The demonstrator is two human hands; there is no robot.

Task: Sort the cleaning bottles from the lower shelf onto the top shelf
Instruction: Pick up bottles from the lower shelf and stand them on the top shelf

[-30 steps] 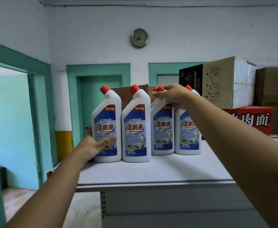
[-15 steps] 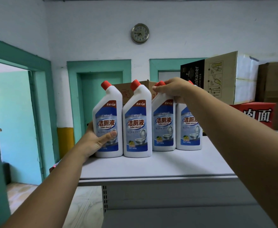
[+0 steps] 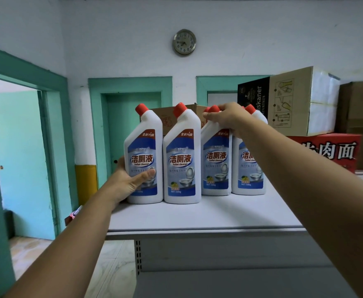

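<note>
Item 1: top shelf [image 3: 197, 214], grey, front edge below both forearms.
Item 2: left hand [image 3: 129, 181], wrapped round lower body of leftmost bottle [image 3: 144, 147], thumb across label.
Item 3: second bottle [image 3: 181, 160], upright, just right of left hand's bottle.
Item 4: right hand [image 3: 227, 119], fingers curled round neck of third bottle [image 3: 216, 160] by red cap.
Item 5: fourth bottle [image 3: 246, 181], under right wrist, partly hidden.
All four standing on shelf in row.
Item 6: tan carton [image 3: 292, 100] on red box [image 3: 326, 151], beyond right hand.
Item 7: wall clock [image 3: 184, 41], above, far wall.
</note>
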